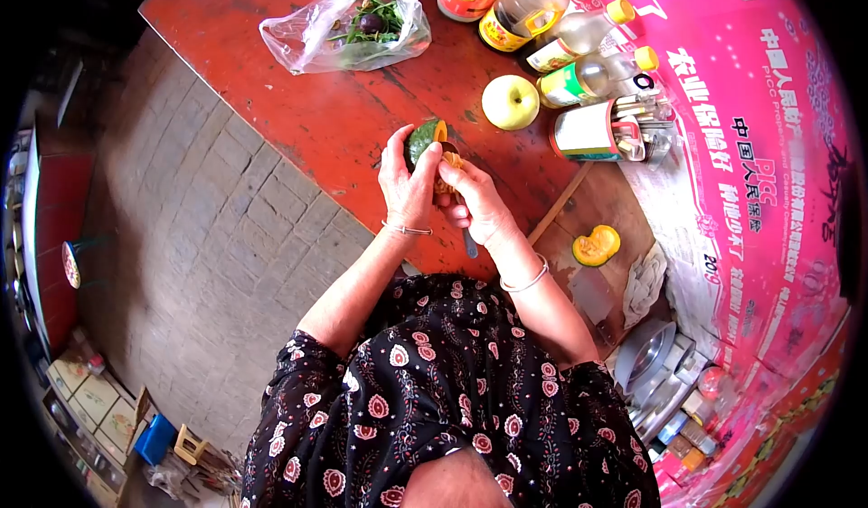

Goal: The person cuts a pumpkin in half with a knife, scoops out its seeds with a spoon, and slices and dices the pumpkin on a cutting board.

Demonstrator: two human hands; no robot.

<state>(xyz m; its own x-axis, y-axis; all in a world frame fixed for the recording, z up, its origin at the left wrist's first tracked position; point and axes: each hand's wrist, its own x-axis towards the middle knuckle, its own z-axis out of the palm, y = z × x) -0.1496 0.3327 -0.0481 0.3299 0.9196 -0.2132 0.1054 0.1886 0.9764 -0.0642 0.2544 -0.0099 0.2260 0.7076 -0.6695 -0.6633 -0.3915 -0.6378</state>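
Observation:
My left hand (406,181) is closed around a green-skinned piece of pumpkin (422,139) with orange flesh, held over the red table's front edge. Against its right side is my right hand (476,202), fingers curled, with stringy orange pulp (448,172) between the two hands. A metal utensil handle (470,244) sticks out below my right hand; its other end is hidden. Another cut pumpkin piece (596,246), yellow-orange, lies on the wooden surface at the right.
On the red table (316,137) are a plastic bag of greens (369,27), a yellow-green apple (510,102), several bottles (579,79) and a container of sticks (588,131). A crumpled cloth (644,282) and metal bowls (646,354) are at the right.

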